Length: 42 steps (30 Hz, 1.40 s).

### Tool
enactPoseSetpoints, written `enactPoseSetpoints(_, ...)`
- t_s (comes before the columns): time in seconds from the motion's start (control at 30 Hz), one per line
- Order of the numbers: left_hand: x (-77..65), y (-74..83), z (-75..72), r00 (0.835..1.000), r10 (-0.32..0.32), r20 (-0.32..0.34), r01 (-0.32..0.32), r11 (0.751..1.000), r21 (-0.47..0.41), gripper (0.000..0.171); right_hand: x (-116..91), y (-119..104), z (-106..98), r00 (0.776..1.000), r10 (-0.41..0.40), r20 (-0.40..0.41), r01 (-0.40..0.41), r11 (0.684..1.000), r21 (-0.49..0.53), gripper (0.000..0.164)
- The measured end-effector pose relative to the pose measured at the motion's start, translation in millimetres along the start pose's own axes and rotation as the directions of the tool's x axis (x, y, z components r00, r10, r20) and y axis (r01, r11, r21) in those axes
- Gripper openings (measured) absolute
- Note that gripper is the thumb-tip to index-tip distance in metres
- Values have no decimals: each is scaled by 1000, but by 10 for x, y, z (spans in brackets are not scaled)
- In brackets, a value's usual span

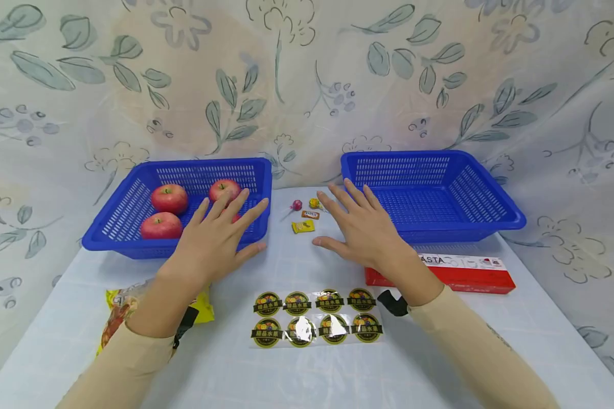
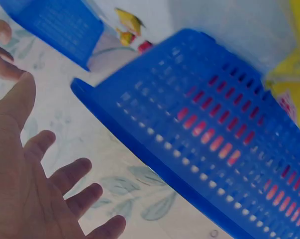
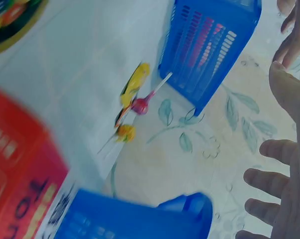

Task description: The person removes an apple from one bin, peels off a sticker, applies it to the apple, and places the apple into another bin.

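Observation:
My left hand (image 1: 212,241) hovers with fingers spread over the front of the left blue basket (image 1: 128,245), holding nothing. In that basket lie several red apples (image 1: 170,199), one mostly hidden behind the fingers. Beside the right blue basket (image 1: 460,228), my right hand (image 1: 365,232) is held up, fingers apart and palm facing away, holding nothing; its forearm covers part of a red pasta box (image 1: 465,278). Between the hands lie a pink lollipop (image 1: 296,205), a yellow lollipop (image 1: 314,203), a small brown-wrapped candy (image 1: 310,215) and a yellow packet (image 1: 303,227).
A transparent sheet of round black-and-gold stickers (image 1: 314,331) lies at the table's front middle. Under my left forearm is a yellow food bag (image 1: 204,307), partly hidden. A floral cloth (image 1: 307,130) hangs directly behind the baskets. The right basket holds no fruit.

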<state>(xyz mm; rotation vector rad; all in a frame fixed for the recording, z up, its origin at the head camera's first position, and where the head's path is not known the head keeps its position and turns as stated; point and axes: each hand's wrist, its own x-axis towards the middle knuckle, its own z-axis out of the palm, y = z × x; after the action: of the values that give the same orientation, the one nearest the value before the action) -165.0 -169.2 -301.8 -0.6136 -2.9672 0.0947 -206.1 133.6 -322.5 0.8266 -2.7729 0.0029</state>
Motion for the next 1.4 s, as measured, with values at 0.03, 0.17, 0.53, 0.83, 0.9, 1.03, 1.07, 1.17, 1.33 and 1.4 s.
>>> enactPoseSetpoints(0.03, 4, -32, -6, 1000, -10, 11, 10, 1000, -11, 80, 24, -27, 1, 1000, -9, -1, 9, 1000, 12, 90)
enactPoseSetpoints(0.17, 15, -164, -41, 998, -44, 38, 46, 998, -37, 81, 125, -120, 6, 999, -37, -2, 37, 998, 58, 88)
enactPoseSetpoints(0.53, 51, -461, -35, 989, -92, 117, 103, 991, -85, 81, 348, -350, 140, 995, -76, 58, 61, 972, 225, 82)
enactPoseSetpoints(0.83, 198, -696, -7, 969, -129, 212, 163, 975, -150, 82, 561, -538, 269, 993, -118, 14, 103, 919, 382, 75)
enactPoseSetpoints(0.9, 233, -732, -4, 961, -130, 246, 173, 972, -162, 85, 605, -577, 296, 994, -108, 19, 91, 909, 407, 74)
enactPoseSetpoints(1.03, 292, -794, 9, 949, -116, 295, 178, 965, -193, 89, 674, -659, 341, 997, -74, 21, 57, 895, 443, 72)
enactPoseSetpoints(1.07, 306, -808, 11, 946, -109, 304, 176, 963, -203, 90, 687, -675, 351, 998, -64, 25, 46, 893, 449, 71)
enactPoseSetpoints(1.17, 352, -849, 26, 944, -79, 322, 163, 956, -243, 92, 715, -708, 369, 998, -52, 39, 28, 884, 468, 71)
enactPoseSetpoints(1.33, 411, -926, 42, 933, -53, 356, 178, 928, -328, 94, 747, -720, 397, 998, -44, 51, 12, 864, 503, 74)
enactPoseSetpoints(1.4, 431, -959, 44, 920, -54, 389, 204, 912, -356, 96, 760, -717, 408, 998, -38, 50, 6, 849, 528, 76)
